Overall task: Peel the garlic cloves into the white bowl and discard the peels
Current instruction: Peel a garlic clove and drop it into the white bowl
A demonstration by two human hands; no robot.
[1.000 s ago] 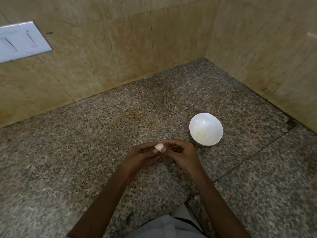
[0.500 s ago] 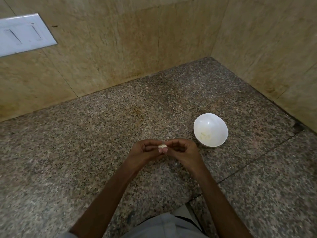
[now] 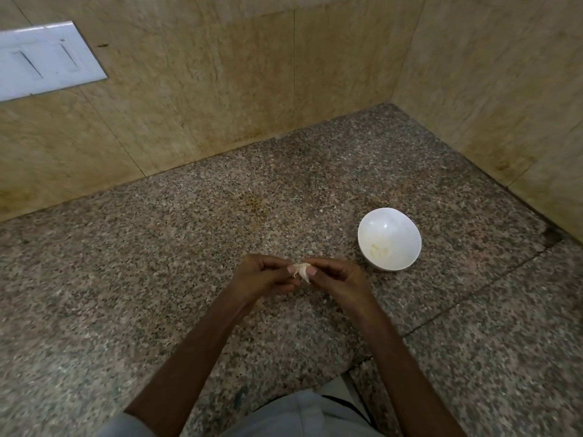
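Observation:
A small pale garlic clove with loose papery skin sits between both of my hands above the granite counter. My left hand pinches it from the left with thumb and fingers curled. My right hand pinches it from the right, thumbnail against the clove. The white bowl stands on the counter just right of and beyond my right hand, with a few pale peeled pieces at its bottom.
The speckled granite counter runs into a corner of beige stone walls at the back and right. A white switch plate is on the left wall. A seam crosses the counter at the right.
Both hands stay together on the clove and have turned it slightly, so more of its loose skin shows. The bowl has not moved on the counter; the camera has shifted a little.

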